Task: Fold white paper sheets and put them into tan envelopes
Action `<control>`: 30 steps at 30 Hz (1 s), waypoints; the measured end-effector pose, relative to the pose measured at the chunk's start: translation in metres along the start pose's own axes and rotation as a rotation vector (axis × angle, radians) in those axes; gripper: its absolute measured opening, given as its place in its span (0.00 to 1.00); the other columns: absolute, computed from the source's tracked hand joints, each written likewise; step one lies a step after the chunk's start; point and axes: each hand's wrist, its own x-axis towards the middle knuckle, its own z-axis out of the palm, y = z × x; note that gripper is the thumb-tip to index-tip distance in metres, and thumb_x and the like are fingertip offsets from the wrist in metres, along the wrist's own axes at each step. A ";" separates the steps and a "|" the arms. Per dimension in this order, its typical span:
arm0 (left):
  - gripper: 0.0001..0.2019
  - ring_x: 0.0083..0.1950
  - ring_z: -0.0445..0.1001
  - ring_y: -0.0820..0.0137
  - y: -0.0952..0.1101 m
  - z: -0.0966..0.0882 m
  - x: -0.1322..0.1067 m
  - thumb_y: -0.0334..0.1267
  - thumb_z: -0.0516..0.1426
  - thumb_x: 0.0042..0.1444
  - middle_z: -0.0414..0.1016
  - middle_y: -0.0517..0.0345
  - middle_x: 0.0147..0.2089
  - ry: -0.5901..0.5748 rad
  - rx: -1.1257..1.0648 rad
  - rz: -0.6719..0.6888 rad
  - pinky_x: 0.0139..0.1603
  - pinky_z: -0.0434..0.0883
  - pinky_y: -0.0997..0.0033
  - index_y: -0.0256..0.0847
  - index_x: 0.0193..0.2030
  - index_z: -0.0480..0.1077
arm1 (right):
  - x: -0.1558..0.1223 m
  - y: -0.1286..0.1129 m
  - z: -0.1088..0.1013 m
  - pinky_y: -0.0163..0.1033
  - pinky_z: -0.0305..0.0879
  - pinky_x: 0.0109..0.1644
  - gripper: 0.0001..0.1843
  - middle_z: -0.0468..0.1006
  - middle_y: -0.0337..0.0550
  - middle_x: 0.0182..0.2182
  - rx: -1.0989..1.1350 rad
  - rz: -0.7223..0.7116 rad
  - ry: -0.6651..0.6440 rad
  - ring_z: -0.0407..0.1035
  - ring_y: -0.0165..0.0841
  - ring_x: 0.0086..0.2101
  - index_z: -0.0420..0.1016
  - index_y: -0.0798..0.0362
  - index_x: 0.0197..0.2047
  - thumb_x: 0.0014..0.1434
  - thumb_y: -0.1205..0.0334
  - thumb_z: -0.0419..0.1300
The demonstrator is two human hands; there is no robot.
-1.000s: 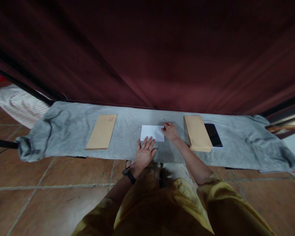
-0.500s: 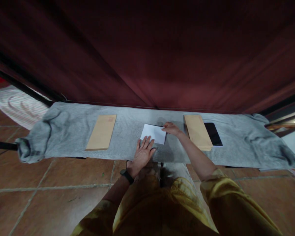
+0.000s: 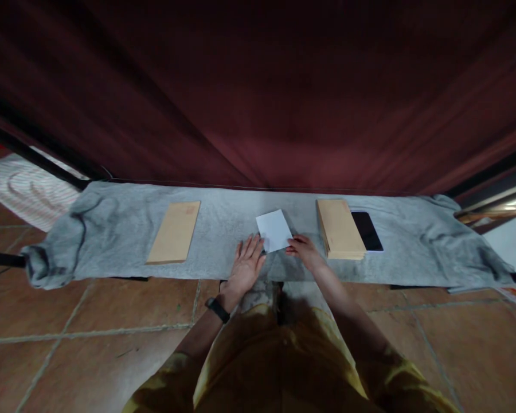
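A folded white sheet of paper (image 3: pixel 274 229) lies turned at an angle on the grey cloth (image 3: pixel 227 218), between my hands. My left hand (image 3: pixel 246 265) rests flat with its fingers stretched out, the fingertips beside the paper's left edge. At the paper's lower right corner, my right hand (image 3: pixel 303 250) pinches the edge between thumb and fingers. To the right stands a stack of brown envelopes (image 3: pixel 340 229). Another brown envelope pile (image 3: pixel 174 232) lies on the left, with a small faint print near its top.
A dark-screened phone (image 3: pixel 367 231) sits partly behind the right stack. The cloth covers a long narrow surface in front of a dark red curtain (image 3: pixel 258 115). Striped fabric (image 3: pixel 30 186) hangs at the far left, and tiled floor (image 3: pixel 124 310) shows below.
The white paper has been rotated and now lies tilted. My right hand has moved from its upper right corner down to the lower right one; my left hand has slid off towards its left side.
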 end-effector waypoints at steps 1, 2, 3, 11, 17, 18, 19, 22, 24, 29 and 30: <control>0.26 0.79 0.49 0.58 0.002 0.001 -0.001 0.44 0.42 0.73 0.57 0.49 0.76 -0.007 0.002 0.013 0.76 0.54 0.44 0.41 0.74 0.56 | -0.003 0.004 0.003 0.42 0.80 0.38 0.09 0.79 0.40 0.27 -0.012 0.001 0.016 0.78 0.35 0.29 0.72 0.50 0.36 0.60 0.53 0.63; 0.26 0.79 0.49 0.58 0.004 0.003 -0.001 0.44 0.43 0.73 0.57 0.50 0.76 -0.013 0.005 0.029 0.76 0.54 0.43 0.42 0.74 0.56 | -0.005 0.007 0.006 0.42 0.80 0.38 0.09 0.79 0.40 0.27 -0.030 0.001 0.031 0.78 0.36 0.30 0.73 0.50 0.38 0.61 0.53 0.61; 0.25 0.79 0.49 0.58 0.005 0.004 -0.002 0.44 0.43 0.73 0.57 0.50 0.76 -0.020 0.008 0.047 0.76 0.54 0.43 0.43 0.74 0.56 | -0.006 0.009 0.009 0.43 0.79 0.37 0.09 0.80 0.41 0.28 -0.052 0.000 0.046 0.78 0.36 0.30 0.74 0.50 0.41 0.63 0.54 0.59; 0.25 0.78 0.51 0.58 0.014 0.013 -0.007 0.45 0.45 0.73 0.59 0.52 0.75 -0.056 0.046 0.101 0.76 0.53 0.42 0.43 0.72 0.60 | -0.013 0.010 0.019 0.45 0.71 0.50 0.19 0.84 0.51 0.40 -0.633 -0.121 0.257 0.80 0.44 0.41 0.72 0.51 0.60 0.69 0.56 0.54; 0.26 0.78 0.52 0.57 0.015 0.014 -0.007 0.47 0.45 0.73 0.57 0.53 0.76 -0.073 0.055 0.090 0.76 0.52 0.41 0.43 0.73 0.58 | -0.027 0.017 0.014 0.47 0.67 0.57 0.23 0.79 0.57 0.53 -0.992 -0.428 0.347 0.75 0.45 0.50 0.67 0.56 0.66 0.72 0.59 0.48; 0.26 0.78 0.52 0.57 0.015 0.014 -0.007 0.47 0.44 0.73 0.56 0.52 0.76 -0.070 0.057 0.091 0.76 0.51 0.42 0.42 0.73 0.57 | -0.030 0.020 0.012 0.48 0.66 0.59 0.22 0.78 0.56 0.54 -0.995 -0.514 0.318 0.73 0.44 0.53 0.69 0.56 0.65 0.73 0.60 0.48; 0.26 0.78 0.52 0.58 0.016 0.014 -0.006 0.46 0.44 0.73 0.56 0.52 0.76 -0.067 0.058 0.092 0.76 0.51 0.42 0.41 0.74 0.57 | -0.033 0.022 0.010 0.49 0.65 0.61 0.22 0.77 0.55 0.56 -0.997 -0.599 0.266 0.71 0.44 0.55 0.70 0.55 0.64 0.73 0.60 0.47; 0.26 0.78 0.52 0.60 0.018 0.013 -0.004 0.44 0.43 0.73 0.57 0.49 0.76 -0.061 0.052 0.101 0.77 0.51 0.44 0.39 0.74 0.57 | -0.043 0.029 0.008 0.49 0.59 0.68 0.22 0.73 0.49 0.63 -1.022 -0.791 0.057 0.66 0.40 0.62 0.71 0.52 0.65 0.73 0.59 0.48; 0.26 0.78 0.52 0.61 0.019 0.013 -0.003 0.42 0.42 0.73 0.57 0.48 0.76 -0.066 0.044 0.108 0.77 0.51 0.46 0.37 0.73 0.57 | -0.048 0.032 0.009 0.51 0.54 0.72 0.23 0.70 0.47 0.66 -1.064 -0.843 -0.029 0.62 0.39 0.65 0.69 0.51 0.67 0.74 0.58 0.48; 0.25 0.78 0.51 0.62 0.020 0.014 0.002 0.39 0.43 0.72 0.57 0.46 0.76 -0.069 0.032 0.127 0.78 0.51 0.48 0.34 0.73 0.57 | -0.054 0.037 0.013 0.56 0.47 0.75 0.25 0.66 0.47 0.69 -1.148 -0.839 -0.019 0.60 0.41 0.68 0.64 0.52 0.70 0.74 0.56 0.48; 0.25 0.78 0.51 0.62 0.020 0.015 0.003 0.39 0.43 0.72 0.57 0.45 0.76 -0.067 0.031 0.129 0.78 0.51 0.49 0.34 0.73 0.58 | -0.055 0.037 0.012 0.56 0.46 0.75 0.25 0.65 0.47 0.69 -1.159 -0.840 -0.011 0.59 0.42 0.68 0.64 0.52 0.70 0.74 0.56 0.48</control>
